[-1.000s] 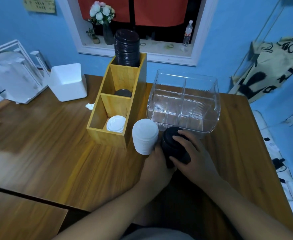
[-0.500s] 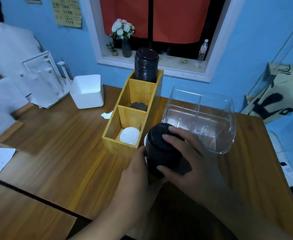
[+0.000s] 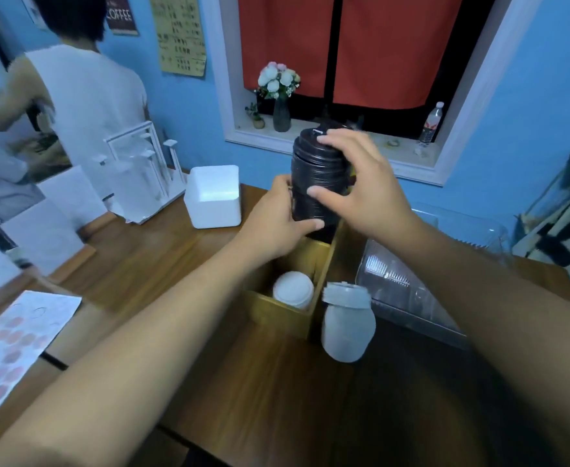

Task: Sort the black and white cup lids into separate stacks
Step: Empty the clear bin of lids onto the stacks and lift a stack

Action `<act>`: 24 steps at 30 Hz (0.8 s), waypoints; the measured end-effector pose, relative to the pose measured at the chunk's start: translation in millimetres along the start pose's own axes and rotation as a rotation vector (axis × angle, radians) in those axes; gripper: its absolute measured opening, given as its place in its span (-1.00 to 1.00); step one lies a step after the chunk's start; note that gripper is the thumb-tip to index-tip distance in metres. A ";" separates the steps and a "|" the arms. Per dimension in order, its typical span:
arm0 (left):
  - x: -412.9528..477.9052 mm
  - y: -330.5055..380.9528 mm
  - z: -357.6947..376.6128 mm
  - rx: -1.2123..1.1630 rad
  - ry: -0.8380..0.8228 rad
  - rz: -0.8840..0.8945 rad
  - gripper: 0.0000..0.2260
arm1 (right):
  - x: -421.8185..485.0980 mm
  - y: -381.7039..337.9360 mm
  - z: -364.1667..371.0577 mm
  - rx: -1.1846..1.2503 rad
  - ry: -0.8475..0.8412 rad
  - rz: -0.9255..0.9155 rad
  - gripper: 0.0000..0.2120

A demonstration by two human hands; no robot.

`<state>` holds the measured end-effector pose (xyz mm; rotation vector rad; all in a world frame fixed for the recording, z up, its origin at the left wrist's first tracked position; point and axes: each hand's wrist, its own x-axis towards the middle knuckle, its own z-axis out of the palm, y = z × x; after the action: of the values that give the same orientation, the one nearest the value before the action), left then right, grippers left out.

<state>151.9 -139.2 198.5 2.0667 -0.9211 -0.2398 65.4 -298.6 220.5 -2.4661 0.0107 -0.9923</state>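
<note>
A tall stack of black cup lids (image 3: 313,183) stands upright over the far end of the wooden organiser (image 3: 287,308). My left hand (image 3: 276,220) grips its lower left side. My right hand (image 3: 361,187) wraps round its top and right side. A stack of white lids (image 3: 347,323) stands on the table just right of the organiser's front end. In the organiser's nearest compartment sits a white lid (image 3: 293,291). The organiser's far compartments are hidden behind my hands and the black stack.
A clear plastic bin (image 3: 418,281) lies right of the organiser. A white box (image 3: 213,197) and a white rack (image 3: 145,170) stand at the back left, a printed sheet (image 3: 10,345) at the left edge. A person (image 3: 85,96) stands beyond the table.
Both hands lifted the black lid stack from the table beside the white stack and carried it up and back to the organiser's far end. The camera view tilted upward.
</note>
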 end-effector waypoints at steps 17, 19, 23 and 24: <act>67.0 -20.2 28.4 0.184 -0.150 -0.222 -0.57 | -14.2 77.6 60.8 -0.186 -0.168 -0.014 -0.42; 66.9 -17.3 24.8 0.182 -0.178 -0.209 -0.69 | -17.1 78.6 64.3 -0.250 -0.161 -0.017 -0.41; 57.4 -16.8 21.8 0.137 -0.168 -0.232 -0.74 | -19.9 78.5 66.7 -0.375 -0.155 0.002 -0.38; 53.2 -17.6 22.2 0.121 -0.156 -0.235 -0.72 | -20.5 78.1 66.6 -0.400 -0.161 0.002 -0.38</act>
<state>188.6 -182.8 179.1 2.2950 -0.7995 -0.4863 106.9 -335.5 131.7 -2.9019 0.1746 -0.8535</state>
